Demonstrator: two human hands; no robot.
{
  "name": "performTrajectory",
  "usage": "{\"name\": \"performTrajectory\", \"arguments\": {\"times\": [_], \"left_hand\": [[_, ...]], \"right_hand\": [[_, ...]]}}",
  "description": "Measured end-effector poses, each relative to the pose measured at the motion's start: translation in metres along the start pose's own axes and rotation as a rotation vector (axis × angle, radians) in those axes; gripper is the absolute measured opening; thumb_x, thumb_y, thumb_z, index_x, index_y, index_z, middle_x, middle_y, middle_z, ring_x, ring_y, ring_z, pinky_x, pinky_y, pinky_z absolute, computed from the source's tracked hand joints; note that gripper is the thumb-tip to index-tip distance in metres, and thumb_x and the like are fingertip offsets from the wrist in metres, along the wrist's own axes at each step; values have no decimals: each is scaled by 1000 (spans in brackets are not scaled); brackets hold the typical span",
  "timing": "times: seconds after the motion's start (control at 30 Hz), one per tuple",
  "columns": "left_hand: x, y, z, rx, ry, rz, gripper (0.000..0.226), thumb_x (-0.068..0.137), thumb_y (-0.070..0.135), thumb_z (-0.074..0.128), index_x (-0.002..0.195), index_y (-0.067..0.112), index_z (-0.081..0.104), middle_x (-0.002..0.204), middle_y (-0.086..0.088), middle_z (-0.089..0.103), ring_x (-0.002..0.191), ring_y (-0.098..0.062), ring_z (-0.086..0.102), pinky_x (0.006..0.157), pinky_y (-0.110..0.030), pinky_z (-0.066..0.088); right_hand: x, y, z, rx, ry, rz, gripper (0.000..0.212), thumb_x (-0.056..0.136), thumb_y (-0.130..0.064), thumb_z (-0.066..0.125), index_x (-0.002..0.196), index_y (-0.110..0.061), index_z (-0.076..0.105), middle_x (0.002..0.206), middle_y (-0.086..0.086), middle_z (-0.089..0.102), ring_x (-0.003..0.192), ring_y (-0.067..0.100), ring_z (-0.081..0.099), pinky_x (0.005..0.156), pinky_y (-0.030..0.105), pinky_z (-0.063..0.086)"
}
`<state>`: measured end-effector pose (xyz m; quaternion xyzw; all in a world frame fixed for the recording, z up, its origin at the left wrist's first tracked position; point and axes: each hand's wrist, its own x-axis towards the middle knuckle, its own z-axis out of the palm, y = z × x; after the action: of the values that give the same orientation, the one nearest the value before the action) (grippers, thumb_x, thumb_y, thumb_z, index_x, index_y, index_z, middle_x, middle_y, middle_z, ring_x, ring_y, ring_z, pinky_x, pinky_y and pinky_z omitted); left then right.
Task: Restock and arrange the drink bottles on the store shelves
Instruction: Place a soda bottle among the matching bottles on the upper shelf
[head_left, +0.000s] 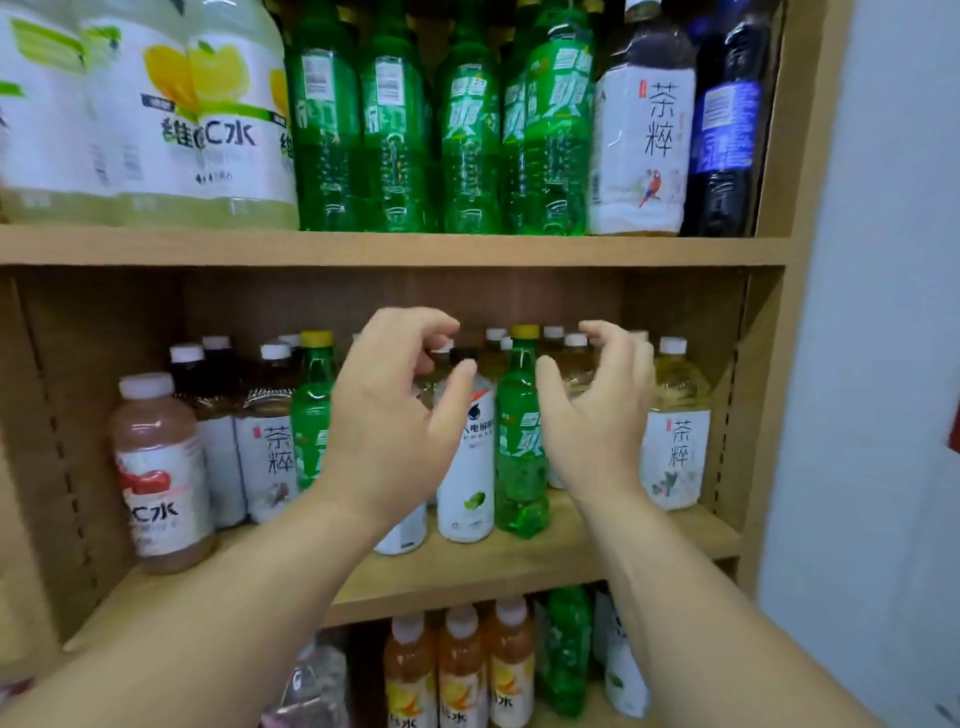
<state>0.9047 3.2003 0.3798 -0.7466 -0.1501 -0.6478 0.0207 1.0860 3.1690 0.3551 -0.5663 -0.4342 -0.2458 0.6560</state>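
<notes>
Both hands are raised in front of the middle shelf (519, 566) and hold nothing. The left hand (389, 415) and the right hand (597, 415) have loosely curled, spread fingers (410, 322). Between them, a white bottle (467, 483) and a yellow-capped green bottle (519, 447) stand upright near the shelf's front edge.

Middle shelf (519, 566): 2 green soda bottles (522, 452) with yellow caps, upright. White lime-label bottle (467, 483) stands just left of the right-hand one, near the front edge. Pink juice bottle (161, 467) upright at far left front. White-capped tea bottles (675, 447) crowd behind. Upper shelf (363, 248): row of green bottles (467, 130), pale yellow jugs (156, 119) at left.
</notes>
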Motion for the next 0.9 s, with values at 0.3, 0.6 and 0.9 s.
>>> {"name": "performTrajectory", "arguments": {"times": [0.3, 0.6, 0.9], "left_hand": [[-44, -23, 40, 370, -549, -219, 71, 100, 37, 60, 161, 28, 25, 166, -2, 20, 145, -29, 29, 114, -44, 35], [-54, -35, 55, 403, -638, -228, 62, 101, 34, 56, 157, 22, 31, 169, -4, 8, 144, -38, 27, 106, -48, 42], [-35, -14, 48, 59, -446, -379, 48, 98, 52, 55, 139, 27, 56, 146, 2, 43, 134, -18, 46, 105, -35, 41]], "right_hand": [[-29, 54, 23, 200, -567, 427, 56, 99, -37, 67, 144, -42, 34, 134, -23, 55, 122, -5, 54, 109, 41, 45], [-40, 58, 17, 186, -662, 402, 72, 87, -23, 82, 146, -34, 42, 118, -25, 62, 112, -2, 59, 101, 33, 50], [-40, 18, -14, 254, -614, 190, 65, 87, -27, 80, 141, -43, 47, 125, -23, 66, 115, -4, 62, 94, 29, 54]]}}
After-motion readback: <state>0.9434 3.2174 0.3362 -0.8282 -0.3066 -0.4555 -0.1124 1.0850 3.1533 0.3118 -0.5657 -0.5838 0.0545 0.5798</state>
